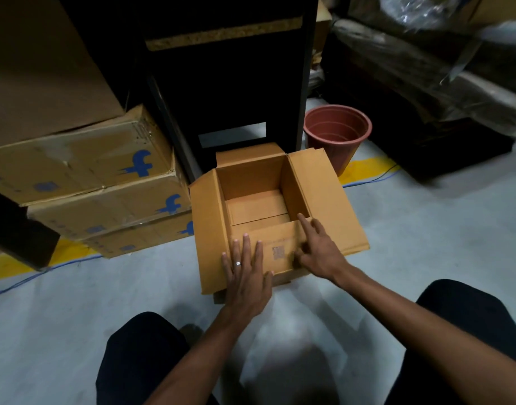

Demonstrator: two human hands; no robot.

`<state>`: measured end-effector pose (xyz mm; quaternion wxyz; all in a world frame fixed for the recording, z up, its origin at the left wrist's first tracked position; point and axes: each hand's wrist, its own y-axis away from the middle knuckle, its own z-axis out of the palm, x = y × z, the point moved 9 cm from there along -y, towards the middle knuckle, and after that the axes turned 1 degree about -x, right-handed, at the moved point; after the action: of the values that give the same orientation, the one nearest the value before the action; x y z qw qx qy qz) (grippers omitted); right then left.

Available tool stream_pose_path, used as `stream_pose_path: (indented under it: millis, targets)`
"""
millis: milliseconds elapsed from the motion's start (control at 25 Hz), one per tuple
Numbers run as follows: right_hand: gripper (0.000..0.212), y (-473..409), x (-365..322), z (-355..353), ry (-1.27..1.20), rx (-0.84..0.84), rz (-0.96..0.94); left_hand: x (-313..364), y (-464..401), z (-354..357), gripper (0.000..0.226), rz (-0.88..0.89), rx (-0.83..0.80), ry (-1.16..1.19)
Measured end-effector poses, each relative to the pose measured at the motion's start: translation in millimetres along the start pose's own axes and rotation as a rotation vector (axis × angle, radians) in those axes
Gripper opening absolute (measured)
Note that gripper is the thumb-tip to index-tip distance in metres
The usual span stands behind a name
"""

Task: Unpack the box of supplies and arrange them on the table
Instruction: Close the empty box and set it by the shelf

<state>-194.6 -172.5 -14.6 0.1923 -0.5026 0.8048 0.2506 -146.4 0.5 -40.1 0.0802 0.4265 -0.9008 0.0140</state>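
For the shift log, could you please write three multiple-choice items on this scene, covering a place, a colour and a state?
1. Where does the flower pot stand?
A. inside the open box
B. on the floor beyond the box's far right corner
C. on the stacked cartons

2. What colour are the logos on the stacked cartons?
A. blue
B. red
C. green

3. How is the open box?
A. taped shut
B. flaps open, nothing visible inside
C. flaps open, full of bottles

Answers: 1 B, the pot sits on the grey floor past the box. 2 A, blue marks show. 3 B, only its bare cardboard bottom shows, while the left hand and right hand rest on the near flap.
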Motion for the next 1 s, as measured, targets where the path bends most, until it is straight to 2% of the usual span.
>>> stream_pose_path:
  millis: [120,240,360,480,600,760,880,1000]
  targets:
    - [0.076,-0.8,-5.2,34.3,0.135,-0.091,-0.073,-1.0,-3.0,15.2,0.069,0.031,-0.048,-0.040]
    - [0.068,-1.6,-8.1,53.6,0.308,-0.194,-0.116,-7.0,-7.0,29.4,0.076,0.016,-0.136,-0.014]
    - [0.068,-10.2,-3.9,60.8,0.367,-0.329,-0.026,-9.5,-5.3,41.5,0.071,-0.026,-0.216,0.018]
    - [0.062,-28.0,-12.9,60.0,0.409,-0.474,0.039,-7.3,-10.2,40.4,0.065,-0.013,-0.149,0.026]
    - [0.055,-42.2,-17.8,53.8,0.420,-0.510,0.043,-11.5,-18.7,33.4,0.077,0.012,-0.061,0.001]
    - [0.047,-67.7,-11.6,22.5,0.282,-0.423,0.072,-15.2,-29.8,26.4,0.073,-0.052,-0.011,0.012]
    - [0.034,-111.4,-26.0,-33.6,0.131,-0.174,0.008,-17.3,-33.1,25.0,0.069,-0.084,0.076,0.027]
    - [0.038,-156.6,-40.0,-75.3,-0.030,0.076,-0.047,-17.3,-35.1,25.5,0.068,-0.084,0.156,0.030]
